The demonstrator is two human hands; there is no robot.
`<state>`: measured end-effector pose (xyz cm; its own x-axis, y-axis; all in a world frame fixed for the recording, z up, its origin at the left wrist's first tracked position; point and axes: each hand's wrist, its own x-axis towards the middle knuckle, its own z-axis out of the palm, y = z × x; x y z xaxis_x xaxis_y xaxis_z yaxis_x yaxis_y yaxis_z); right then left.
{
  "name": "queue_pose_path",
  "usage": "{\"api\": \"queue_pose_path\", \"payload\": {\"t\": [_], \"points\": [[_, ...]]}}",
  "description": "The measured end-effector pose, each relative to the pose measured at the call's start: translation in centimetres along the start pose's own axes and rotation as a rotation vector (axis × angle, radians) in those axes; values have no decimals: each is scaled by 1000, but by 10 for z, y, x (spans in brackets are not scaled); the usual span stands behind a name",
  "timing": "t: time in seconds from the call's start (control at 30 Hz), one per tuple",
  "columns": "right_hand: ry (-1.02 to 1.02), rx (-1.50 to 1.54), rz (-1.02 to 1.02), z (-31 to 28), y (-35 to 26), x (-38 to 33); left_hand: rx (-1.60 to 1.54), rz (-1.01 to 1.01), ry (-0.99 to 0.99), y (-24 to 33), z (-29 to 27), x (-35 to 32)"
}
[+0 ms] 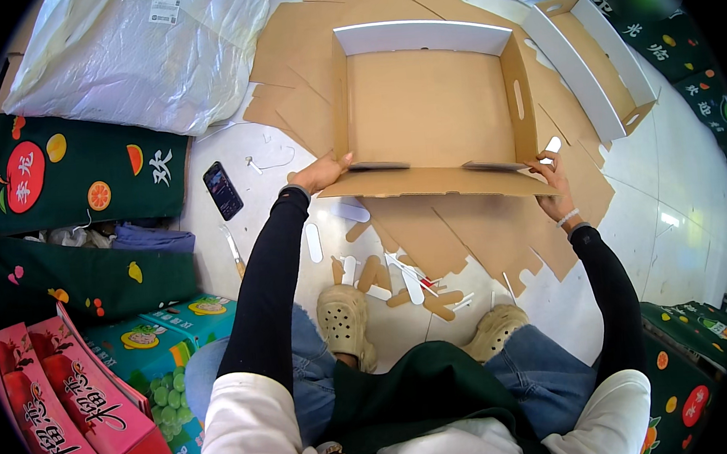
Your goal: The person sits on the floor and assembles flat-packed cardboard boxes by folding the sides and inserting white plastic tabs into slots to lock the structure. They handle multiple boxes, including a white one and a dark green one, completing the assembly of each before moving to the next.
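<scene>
A shallow cardboard box [429,104], brown inside with a white far wall, lies on flat cardboard in front of me. Its side walls stand up, and the right one has a slotted hand hole. My left hand [323,172] is closed on the near left corner, where the wide front flap [436,182] meets the side. At the near right corner my right hand [553,184] pinches the other end of that flap. Two narrow end tabs [494,165] fold inward along the flap.
Flat cardboard sheets [301,50] spread under the box. A second folded tray [597,67] stands at the right. Cut-out cardboard scraps [418,286], a phone [223,190] and a knife [234,251] lie on the floor. Pink cartons [80,399] and a plastic-wrapped bundle [141,57] are at left.
</scene>
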<state>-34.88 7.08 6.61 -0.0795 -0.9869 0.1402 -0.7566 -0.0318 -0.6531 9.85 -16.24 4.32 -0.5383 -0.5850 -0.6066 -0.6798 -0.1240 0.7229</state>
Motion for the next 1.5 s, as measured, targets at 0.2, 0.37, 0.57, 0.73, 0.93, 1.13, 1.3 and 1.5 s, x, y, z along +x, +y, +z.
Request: {"api": "queue_pose_path", "payload": {"t": [0.2, 0.37, 0.57, 0.73, 0.93, 1.13, 1.3, 1.5], "points": [[90, -19, 44, 6, 1, 0, 72, -48, 177, 33, -7, -12], [149, 32, 117, 11, -5, 3, 167, 58, 462, 41, 3, -20], [152, -6, 111, 8, -8, 4, 321, 102, 514, 36, 5, -25], [226, 98, 131, 10, -14, 1, 414, 276, 479, 33, 0, -33], [206, -75, 74, 4, -6, 3, 558, 515, 411, 8, 2, -52], [178, -102, 34, 0, -6, 2, 384, 507, 410, 9, 40, -74], [142, -78, 38, -2, -9, 5, 405, 517, 522, -5, 37, -60], [-33, -115, 211, -21, -17, 31, 180, 419, 647, -3, 36, -44]]}}
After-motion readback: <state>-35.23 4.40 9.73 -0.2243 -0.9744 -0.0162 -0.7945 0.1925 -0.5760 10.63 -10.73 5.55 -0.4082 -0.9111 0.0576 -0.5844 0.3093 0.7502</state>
